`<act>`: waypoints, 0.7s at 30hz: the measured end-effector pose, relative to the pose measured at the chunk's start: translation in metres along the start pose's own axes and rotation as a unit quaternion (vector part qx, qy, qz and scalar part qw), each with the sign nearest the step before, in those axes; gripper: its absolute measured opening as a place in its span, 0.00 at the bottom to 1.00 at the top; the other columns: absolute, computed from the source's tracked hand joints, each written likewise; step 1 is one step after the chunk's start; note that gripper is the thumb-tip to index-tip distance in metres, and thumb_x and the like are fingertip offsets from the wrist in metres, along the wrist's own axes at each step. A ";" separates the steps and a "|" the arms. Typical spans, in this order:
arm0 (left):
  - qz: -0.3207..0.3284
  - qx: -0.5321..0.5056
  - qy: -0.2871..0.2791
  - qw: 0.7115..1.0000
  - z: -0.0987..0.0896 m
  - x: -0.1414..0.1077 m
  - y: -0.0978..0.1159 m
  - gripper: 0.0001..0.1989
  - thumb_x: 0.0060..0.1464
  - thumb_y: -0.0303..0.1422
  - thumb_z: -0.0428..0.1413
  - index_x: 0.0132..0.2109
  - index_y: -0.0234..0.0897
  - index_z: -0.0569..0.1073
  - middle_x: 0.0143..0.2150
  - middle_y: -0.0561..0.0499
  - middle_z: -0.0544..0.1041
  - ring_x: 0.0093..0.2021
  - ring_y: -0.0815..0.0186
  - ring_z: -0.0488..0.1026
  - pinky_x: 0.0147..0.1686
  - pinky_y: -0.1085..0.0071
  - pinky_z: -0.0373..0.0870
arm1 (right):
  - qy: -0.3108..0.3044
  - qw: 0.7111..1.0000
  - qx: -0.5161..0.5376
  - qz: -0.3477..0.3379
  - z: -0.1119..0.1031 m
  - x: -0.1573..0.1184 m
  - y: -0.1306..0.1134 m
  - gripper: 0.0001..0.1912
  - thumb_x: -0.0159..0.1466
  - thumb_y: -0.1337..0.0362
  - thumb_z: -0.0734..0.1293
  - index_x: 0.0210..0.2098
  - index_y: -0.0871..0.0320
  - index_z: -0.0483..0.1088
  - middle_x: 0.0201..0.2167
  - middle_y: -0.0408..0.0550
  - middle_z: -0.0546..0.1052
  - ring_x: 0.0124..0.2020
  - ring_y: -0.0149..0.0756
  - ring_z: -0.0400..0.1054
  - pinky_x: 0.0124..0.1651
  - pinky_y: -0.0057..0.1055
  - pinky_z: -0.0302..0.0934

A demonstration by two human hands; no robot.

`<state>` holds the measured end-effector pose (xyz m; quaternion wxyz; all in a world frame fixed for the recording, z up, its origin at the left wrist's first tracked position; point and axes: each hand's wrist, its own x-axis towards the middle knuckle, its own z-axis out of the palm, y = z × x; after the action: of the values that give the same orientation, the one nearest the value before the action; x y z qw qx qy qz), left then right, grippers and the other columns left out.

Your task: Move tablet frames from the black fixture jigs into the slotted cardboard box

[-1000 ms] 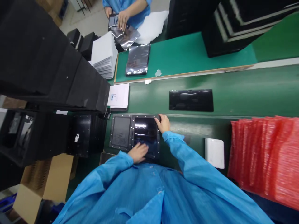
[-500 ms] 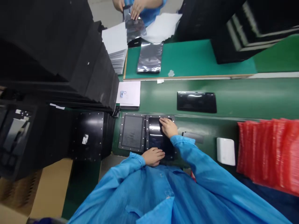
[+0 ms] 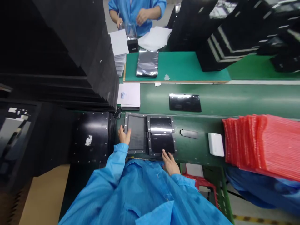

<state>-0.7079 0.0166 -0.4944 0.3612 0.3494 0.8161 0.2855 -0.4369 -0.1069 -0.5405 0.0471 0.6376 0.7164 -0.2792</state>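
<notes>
Holds the left hand [image 3: 124,136] astride the outer left edge of the two-panel black case [image 3: 149,137], with thumb parted from fingers; impossible to make out if gripping. Rests the right hand [image 3: 170,163] loosely spread, gripping nothing, with fingertips at the near right corner. Lies opened out on the counter [image 3: 199,124], between both hands, with panels' long axes pointing away from the body.

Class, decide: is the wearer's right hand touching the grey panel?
No: the right hand is at the near edge of the glossy panel beside the grey panel.
</notes>
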 end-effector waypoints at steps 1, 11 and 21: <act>0.046 -0.056 -0.028 0.997 0.002 -0.012 0.001 0.25 0.58 0.40 0.52 0.59 0.34 0.67 0.54 0.39 0.72 0.58 0.55 0.67 0.60 0.58 0.61 | -0.001 0.998 0.058 -0.007 -0.010 0.009 -0.002 0.25 0.56 0.64 0.62 0.54 0.57 0.71 0.59 0.55 0.68 0.57 0.53 0.63 0.53 0.47 0.65; 0.271 0.276 -0.331 0.861 0.068 -0.132 -0.002 0.36 0.52 0.43 0.58 0.65 0.38 0.60 0.69 0.40 0.54 0.68 0.47 0.51 0.65 0.48 0.52 | 0.148 0.898 0.407 0.079 -0.085 0.072 0.002 0.34 0.52 0.30 0.55 0.16 0.56 0.59 0.14 0.42 0.61 0.21 0.32 0.56 0.26 0.31 0.54; 0.246 0.339 -0.300 0.857 0.093 -0.152 0.024 0.31 0.54 0.39 0.56 0.63 0.38 0.62 0.68 0.41 0.57 0.68 0.49 0.51 0.64 0.47 0.53 | 0.121 0.831 0.529 0.124 -0.077 0.074 0.047 0.32 0.49 0.32 0.59 0.16 0.56 0.59 0.13 0.40 0.59 0.20 0.31 0.54 0.25 0.30 0.55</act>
<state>-0.5504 -0.0672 -0.4710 0.3661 0.7079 0.6021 -0.0477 -0.3841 -0.0043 -0.5235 -0.3503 0.6768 0.3743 -0.5283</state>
